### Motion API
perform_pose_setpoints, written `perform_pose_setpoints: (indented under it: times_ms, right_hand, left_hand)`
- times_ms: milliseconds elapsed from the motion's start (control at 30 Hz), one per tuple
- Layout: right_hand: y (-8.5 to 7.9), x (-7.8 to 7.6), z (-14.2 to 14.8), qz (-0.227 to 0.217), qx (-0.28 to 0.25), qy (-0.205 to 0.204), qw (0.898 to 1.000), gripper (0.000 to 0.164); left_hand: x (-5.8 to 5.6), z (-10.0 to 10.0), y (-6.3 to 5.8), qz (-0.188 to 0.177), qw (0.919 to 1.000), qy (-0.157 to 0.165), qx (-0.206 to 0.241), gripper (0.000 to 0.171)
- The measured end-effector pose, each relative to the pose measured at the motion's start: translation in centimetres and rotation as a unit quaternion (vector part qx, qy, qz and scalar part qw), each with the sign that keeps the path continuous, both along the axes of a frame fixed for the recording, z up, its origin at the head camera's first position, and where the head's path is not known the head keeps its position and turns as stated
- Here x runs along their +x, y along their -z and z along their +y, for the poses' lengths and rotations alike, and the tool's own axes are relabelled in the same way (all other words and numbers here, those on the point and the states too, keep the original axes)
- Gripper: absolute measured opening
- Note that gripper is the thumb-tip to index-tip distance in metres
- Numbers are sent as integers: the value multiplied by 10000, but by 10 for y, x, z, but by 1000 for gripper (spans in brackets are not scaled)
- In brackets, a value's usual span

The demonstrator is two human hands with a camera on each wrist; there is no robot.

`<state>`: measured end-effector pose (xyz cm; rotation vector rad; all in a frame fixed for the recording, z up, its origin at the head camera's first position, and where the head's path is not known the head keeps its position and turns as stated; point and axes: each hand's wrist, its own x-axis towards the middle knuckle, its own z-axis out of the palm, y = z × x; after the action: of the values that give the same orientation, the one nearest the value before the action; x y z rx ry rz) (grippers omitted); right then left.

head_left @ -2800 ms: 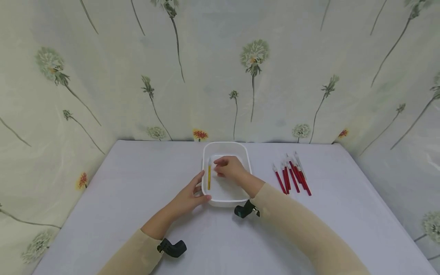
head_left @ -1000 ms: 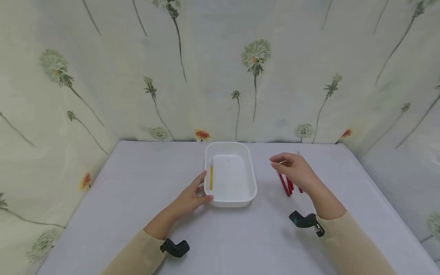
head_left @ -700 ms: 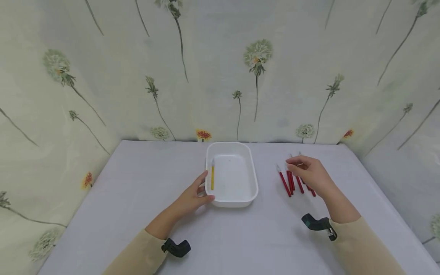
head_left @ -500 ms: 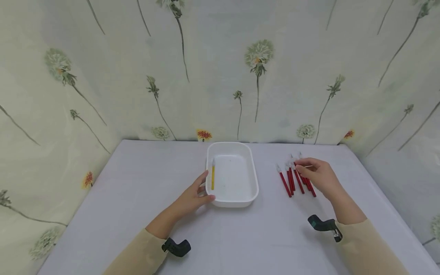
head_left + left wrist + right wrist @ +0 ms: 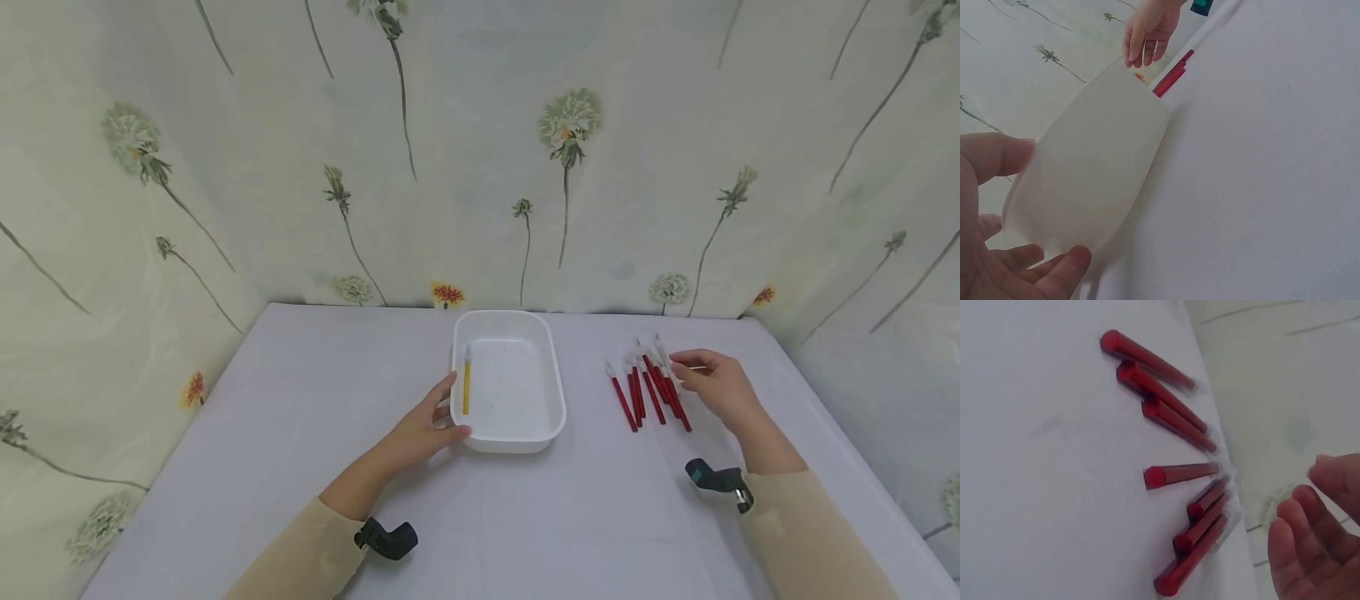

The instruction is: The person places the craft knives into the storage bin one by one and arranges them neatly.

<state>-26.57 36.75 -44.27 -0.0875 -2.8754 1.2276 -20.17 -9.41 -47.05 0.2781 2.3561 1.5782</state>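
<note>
L hand grips the white tray at its near L corner, thumb at near side, fingers along L wall. Yellow pen lies inside tray by the L wall, approx. lengthwise. R hand is at the R edge of the red pens, fingers loosely bent, thumb apart, w/ nothing held. Pens lie bunched on the table to tray's R, clear ends facing away, approx.; 1 pale pen sits among them, near R fingertips.
</note>
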Motion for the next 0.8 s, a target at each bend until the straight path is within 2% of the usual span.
perform_pose_setpoints:
  times_ms: [200,433,567,800]
  right_hand:
    - [9,-13,12,-236,-23,105,9997,49]
    - [15,-30,18,-525,-122,-35,9985,48]
    - [19,-40,20,-653,-103,24,9978,48]
    - [27,-52,25,-952,-335,80,9949,44]
  left_hand:
    - [0,0,0,-22,10000,27,-3,90]
    - [0,1,-1,-122,9999,-62,70,91]
    - [-1,0,1,-126,9999,-90,26,90]
    - [-1,0,2,-129,9999,-76,4,91]
